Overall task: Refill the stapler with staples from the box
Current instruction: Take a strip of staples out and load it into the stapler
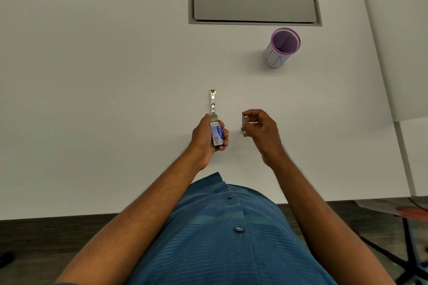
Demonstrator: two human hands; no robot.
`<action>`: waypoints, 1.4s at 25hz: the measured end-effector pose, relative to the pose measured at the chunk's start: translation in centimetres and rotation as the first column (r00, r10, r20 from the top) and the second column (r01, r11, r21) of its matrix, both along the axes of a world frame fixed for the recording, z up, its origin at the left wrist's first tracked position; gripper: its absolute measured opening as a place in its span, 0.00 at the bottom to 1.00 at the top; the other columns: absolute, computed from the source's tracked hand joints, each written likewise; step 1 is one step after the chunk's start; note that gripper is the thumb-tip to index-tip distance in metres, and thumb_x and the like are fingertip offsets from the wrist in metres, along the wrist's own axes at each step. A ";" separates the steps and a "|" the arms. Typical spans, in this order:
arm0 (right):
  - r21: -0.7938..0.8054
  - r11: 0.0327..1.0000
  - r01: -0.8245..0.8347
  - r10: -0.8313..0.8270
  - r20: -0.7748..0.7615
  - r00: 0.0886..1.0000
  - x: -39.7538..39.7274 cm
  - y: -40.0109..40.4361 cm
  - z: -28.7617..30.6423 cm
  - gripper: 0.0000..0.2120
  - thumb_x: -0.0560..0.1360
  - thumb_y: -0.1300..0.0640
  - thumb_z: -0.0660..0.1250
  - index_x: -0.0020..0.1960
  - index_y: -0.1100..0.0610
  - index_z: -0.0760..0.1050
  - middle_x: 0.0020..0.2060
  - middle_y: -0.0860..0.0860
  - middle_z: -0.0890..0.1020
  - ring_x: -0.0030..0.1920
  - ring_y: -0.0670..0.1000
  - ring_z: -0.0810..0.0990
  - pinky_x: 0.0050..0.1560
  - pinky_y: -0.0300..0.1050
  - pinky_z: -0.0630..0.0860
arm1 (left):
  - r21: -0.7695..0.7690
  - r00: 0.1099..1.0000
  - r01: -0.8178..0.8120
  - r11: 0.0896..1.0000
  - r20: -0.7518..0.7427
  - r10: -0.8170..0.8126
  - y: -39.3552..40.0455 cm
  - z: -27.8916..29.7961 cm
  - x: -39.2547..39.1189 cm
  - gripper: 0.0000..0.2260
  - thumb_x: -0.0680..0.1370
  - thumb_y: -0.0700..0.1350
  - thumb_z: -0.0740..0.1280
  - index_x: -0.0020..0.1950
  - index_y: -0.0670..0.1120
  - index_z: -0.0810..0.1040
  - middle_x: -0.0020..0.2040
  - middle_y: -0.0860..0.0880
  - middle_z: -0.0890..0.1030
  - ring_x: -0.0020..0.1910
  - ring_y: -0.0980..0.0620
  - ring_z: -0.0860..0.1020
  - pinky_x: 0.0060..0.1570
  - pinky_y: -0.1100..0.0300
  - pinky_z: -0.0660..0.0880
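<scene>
While the left hand [209,136] wraps its fingers round the small blue staple box [217,134], it holds the box upright above the white desk [115,76], flap end pointing away from the body. The flap looks open, which I judge is why the box is kept level and steady: tipped, it could spill its loose strips. Just beyond the box, and partly hidden by its open end, the stapler [212,101] lies flat on the desk with its metal channel facing up and a yellow tip at the far end. It appears swung open for loading, and lying along the line of the forearm it offers the channel straight to a hand coming from the near side.

To the right, the right hand [259,126] hovers near the desk, thumb and fingertips pinching a small pale strip of staples [243,120]; something pale also shows just below it, too small to identify. The pinch at the strip's end likely leaves its length free to drop into the channel. Loading seems the step in hand, not yet done.

Farther right and back stands a purple-rimmed pen cup [281,48], well apart, in front of a grey cable hatch [254,8].
</scene>
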State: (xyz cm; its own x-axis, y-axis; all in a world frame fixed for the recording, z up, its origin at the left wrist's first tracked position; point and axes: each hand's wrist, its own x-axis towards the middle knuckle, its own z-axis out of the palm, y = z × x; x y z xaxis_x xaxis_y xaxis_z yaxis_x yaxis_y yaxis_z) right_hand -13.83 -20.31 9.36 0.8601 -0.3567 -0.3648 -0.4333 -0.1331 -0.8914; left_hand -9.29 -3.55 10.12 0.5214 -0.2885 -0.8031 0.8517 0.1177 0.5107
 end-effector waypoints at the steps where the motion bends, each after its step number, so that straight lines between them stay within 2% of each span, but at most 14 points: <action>1: 0.017 0.999 -0.035 0.035 0.026 0.999 0.2 0.2 0.7 0.12 0.76 0.64 0.69 0.57 0.52 0.79 0.49 0.49 0.83 0.48 0.53 0.83 0.45 0.41 0.82 | 0.005 1.000 0.005 1.000 0.002 -0.005 0.0 0.0 0.0 0.22 0.85 0.56 0.51 0.44 0.44 0.77 0.36 0.45 0.81 0.30 0.49 0.77 0.31 0.59 0.75; 6: -0.076 0.971 -0.225 0.230 0.071 0.971 0.9 2.1 2.7 0.09 0.77 0.64 0.70 0.54 0.54 0.80 0.50 0.45 0.83 0.50 0.48 0.83 0.51 0.38 0.81 | 0.034 0.999 0.036 0.999 0.003 -0.036 -0.5 0.4 -0.2 0.21 0.84 0.57 0.53 0.48 0.44 0.78 0.38 0.44 0.81 0.32 0.48 0.78 0.33 0.59 0.75; 9: -0.214 0.943 -0.255 0.276 0.073 0.958 1.1 3.0 3.1 0.07 0.77 0.62 0.70 0.54 0.54 0.80 0.50 0.47 0.82 0.48 0.44 0.81 0.48 0.31 0.77 | 0.049 0.999 0.036 0.998 0.011 -0.037 -0.7 0.5 -0.4 0.22 0.84 0.58 0.52 0.49 0.46 0.80 0.40 0.43 0.81 0.33 0.47 0.78 0.36 0.57 0.76; 12: -0.374 0.878 -0.298 0.352 0.082 0.933 1.0 3.4 3.3 0.07 0.79 0.62 0.68 0.56 0.55 0.80 0.51 0.48 0.81 0.47 0.45 0.80 0.48 0.27 0.75 | 0.038 1.000 0.015 0.999 0.003 -0.015 -0.6 0.6 -0.5 0.22 0.84 0.58 0.52 0.52 0.47 0.80 0.45 0.41 0.82 0.37 0.45 0.79 0.40 0.54 0.76; 17: -0.540 0.765 -0.352 0.458 0.073 0.886 0.5 3.9 3.4 0.11 0.80 0.60 0.67 0.62 0.53 0.78 0.53 0.49 0.82 0.51 0.46 0.79 0.54 0.40 0.78 | 0.048 1.000 0.007 0.999 0.006 -0.007 -0.8 0.7 -0.5 0.20 0.85 0.58 0.53 0.48 0.49 0.80 0.34 0.48 0.83 0.32 0.50 0.80 0.34 0.57 0.77; 21: -0.577 0.749 -0.327 0.442 0.067 0.895 0.3 4.4 3.4 0.11 0.81 0.59 0.67 0.62 0.52 0.78 0.53 0.49 0.83 0.53 0.49 0.78 0.54 0.48 0.79 | 0.048 1.000 -0.003 0.999 -0.005 0.003 -1.0 0.9 -0.5 0.20 0.84 0.58 0.54 0.47 0.48 0.79 0.38 0.45 0.80 0.36 0.48 0.77 0.36 0.55 0.74; 24: -0.610 0.711 -0.351 0.469 0.039 0.882 0.2 4.5 3.5 0.09 0.81 0.59 0.66 0.61 0.53 0.79 0.52 0.51 0.83 0.52 0.51 0.78 0.52 0.49 0.78 | 0.033 1.000 0.002 0.999 -0.007 -0.002 -0.9 0.9 -0.5 0.19 0.85 0.58 0.54 0.49 0.48 0.79 0.42 0.44 0.79 0.38 0.48 0.77 0.37 0.55 0.72; 30: -0.603 0.738 -0.305 0.421 0.058 0.905 -0.1 4.8 3.5 0.08 0.81 0.57 0.66 0.60 0.52 0.79 0.52 0.51 0.83 0.52 0.49 0.78 0.50 0.42 0.76 | 0.044 1.000 0.010 0.999 -0.007 -0.010 -0.9 0.9 -0.5 0.19 0.85 0.58 0.54 0.55 0.47 0.78 0.44 0.44 0.79 0.40 0.48 0.77 0.38 0.56 0.75; 35: -0.579 0.772 -0.263 0.366 0.066 0.928 0.1 4.9 3.0 0.09 0.80 0.56 0.68 0.60 0.50 0.76 0.50 0.48 0.81 0.51 0.43 0.74 0.48 0.34 0.72 | 0.040 1.000 0.021 0.999 0.013 -0.022 -0.9 1.0 -0.5 0.20 0.85 0.59 0.51 0.51 0.50 0.78 0.44 0.44 0.79 0.41 0.48 0.77 0.40 0.55 0.75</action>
